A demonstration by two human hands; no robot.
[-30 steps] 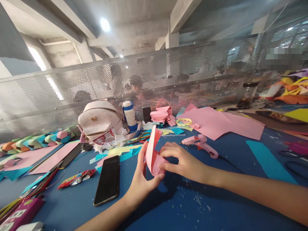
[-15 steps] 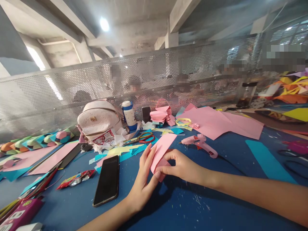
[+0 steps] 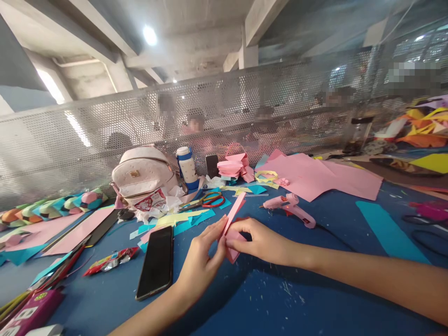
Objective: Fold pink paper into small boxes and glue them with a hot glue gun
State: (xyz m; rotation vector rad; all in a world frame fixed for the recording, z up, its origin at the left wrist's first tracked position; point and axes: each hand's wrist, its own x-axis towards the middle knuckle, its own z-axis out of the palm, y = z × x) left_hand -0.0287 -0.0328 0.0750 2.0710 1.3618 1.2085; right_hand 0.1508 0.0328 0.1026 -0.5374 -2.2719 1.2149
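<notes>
Left hand (image 3: 203, 255) and right hand (image 3: 262, 240) pinching folded pink paper (image 3: 234, 213) over a blue table (image 3: 273, 305), black phone (image 3: 156, 262) beside the left forearm, pale backpack (image 3: 140, 169) near the table's far edge.

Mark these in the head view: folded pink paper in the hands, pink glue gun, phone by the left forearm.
Folded pink paper (image 3: 235, 212): head view, on its raised upper strip.
Pink glue gun (image 3: 293, 208): head view, where body meets handle.
Phone (image 3: 156, 261): head view, middle of the dark screen.
</notes>
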